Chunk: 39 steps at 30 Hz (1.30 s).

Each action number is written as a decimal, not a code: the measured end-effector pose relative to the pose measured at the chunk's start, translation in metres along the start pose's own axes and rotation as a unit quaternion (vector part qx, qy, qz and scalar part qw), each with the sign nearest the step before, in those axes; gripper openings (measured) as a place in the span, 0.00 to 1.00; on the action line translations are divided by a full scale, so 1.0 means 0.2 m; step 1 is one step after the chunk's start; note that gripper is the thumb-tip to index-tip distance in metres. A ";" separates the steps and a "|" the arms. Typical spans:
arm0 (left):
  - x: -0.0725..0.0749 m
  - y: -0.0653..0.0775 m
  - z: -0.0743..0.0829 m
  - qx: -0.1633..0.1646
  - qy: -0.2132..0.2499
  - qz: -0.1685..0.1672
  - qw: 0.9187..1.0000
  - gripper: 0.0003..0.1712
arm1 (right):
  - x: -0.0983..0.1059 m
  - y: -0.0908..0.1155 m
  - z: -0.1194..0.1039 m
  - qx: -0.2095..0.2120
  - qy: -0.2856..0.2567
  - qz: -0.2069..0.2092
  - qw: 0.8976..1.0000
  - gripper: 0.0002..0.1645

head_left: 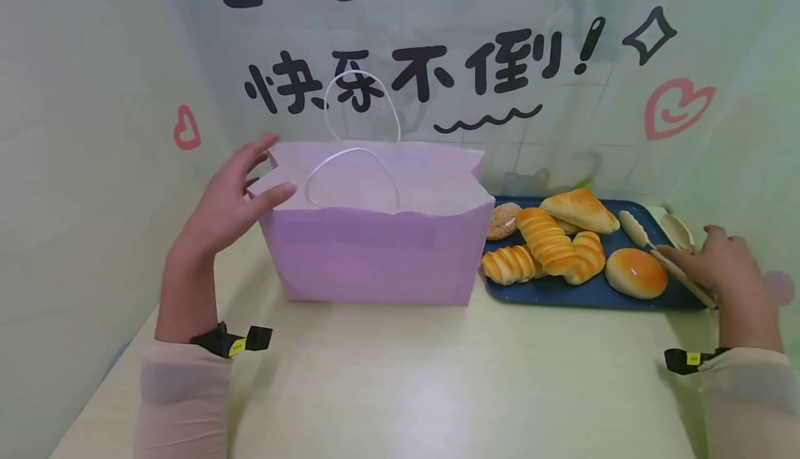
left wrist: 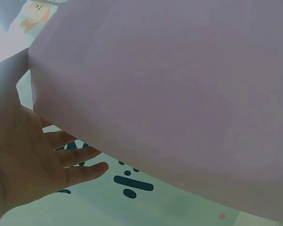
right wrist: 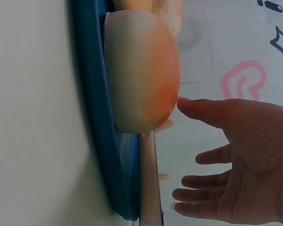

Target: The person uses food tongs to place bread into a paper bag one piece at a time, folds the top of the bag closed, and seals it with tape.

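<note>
A lilac paper bag [head_left: 375, 257] with white cord handles stands upright on the table, its mouth open at the top. My left hand [head_left: 228, 202] is at the bag's left side, thumb over the front rim and fingers extended by the back corner. The left wrist view shows those fingers straight, partly behind the bag. My right hand [head_left: 728, 264] hovers over a pair of light-coloured tongs [head_left: 634, 228], which lie at the right end of a blue tray [head_left: 587, 301]. In the right wrist view its fingers are apart and relaxed, thumb tip near a round bun [right wrist: 141, 70].
Several breads lie on the tray: spiral rolls [head_left: 546, 240], a triangular pastry [head_left: 581, 210] and a crusted bun [head_left: 503, 221]. A printed curtain [head_left: 400, 49] with black lettering hangs behind the pale table [head_left: 437, 376]. A whitish wall [head_left: 81, 167] rises at the left.
</note>
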<state>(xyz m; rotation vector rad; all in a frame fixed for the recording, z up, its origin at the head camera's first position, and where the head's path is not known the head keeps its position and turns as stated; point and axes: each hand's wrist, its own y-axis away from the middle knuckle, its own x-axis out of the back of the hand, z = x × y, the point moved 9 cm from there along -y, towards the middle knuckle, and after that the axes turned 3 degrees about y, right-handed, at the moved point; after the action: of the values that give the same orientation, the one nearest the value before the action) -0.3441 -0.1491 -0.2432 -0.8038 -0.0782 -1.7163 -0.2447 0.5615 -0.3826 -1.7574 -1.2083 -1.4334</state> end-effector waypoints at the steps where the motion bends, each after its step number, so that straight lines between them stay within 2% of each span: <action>1: 0.00 0.00 0.00 0.000 -0.001 0.000 1.000 0.47 | -0.01 0.00 0.01 -0.006 -0.001 -0.007 1.000 0.75; 4: -0.01 0.00 0.00 0.003 -0.010 -0.002 1.000 0.46 | -0.04 0.00 0.04 -0.012 0.001 -0.015 1.000 0.77; 12: 0.00 0.01 0.01 0.000 -0.018 0.000 1.000 0.44 | -0.08 -0.04 0.08 -0.013 0.015 -0.031 0.999 0.73; 17: -0.01 0.01 0.01 0.000 -0.025 0.000 1.000 0.45 | -0.10 -0.07 0.12 -0.002 0.007 -0.013 1.000 0.70; 21: -0.01 0.01 0.01 -0.004 -0.031 0.002 1.000 0.44 | -0.11 -0.08 0.16 -0.015 -0.001 0.009 1.000 0.68; 24: -0.01 0.01 0.01 -0.007 -0.033 0.003 0.999 0.44 | -0.11 -0.09 0.17 -0.023 0.001 0.018 1.000 0.62; 28: -0.01 0.00 0.02 -0.011 -0.034 0.003 0.999 0.43 | -0.11 -0.10 0.18 -0.022 0.010 0.018 1.000 0.53; 31: -0.01 0.00 0.02 -0.014 -0.034 0.003 0.999 0.43 | -0.11 -0.10 0.18 -0.023 0.013 0.014 1.000 0.49; 39: -0.01 0.01 0.03 -0.015 -0.038 -0.001 0.999 0.43 | -0.10 -0.06 0.17 -0.030 0.004 0.012 0.999 0.49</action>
<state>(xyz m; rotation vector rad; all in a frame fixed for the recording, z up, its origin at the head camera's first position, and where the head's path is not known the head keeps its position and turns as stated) -0.3393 -0.1447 -0.2407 -0.8927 -0.1056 -1.6925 -0.2414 0.5895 -0.4129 -1.7993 -1.1473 -1.4752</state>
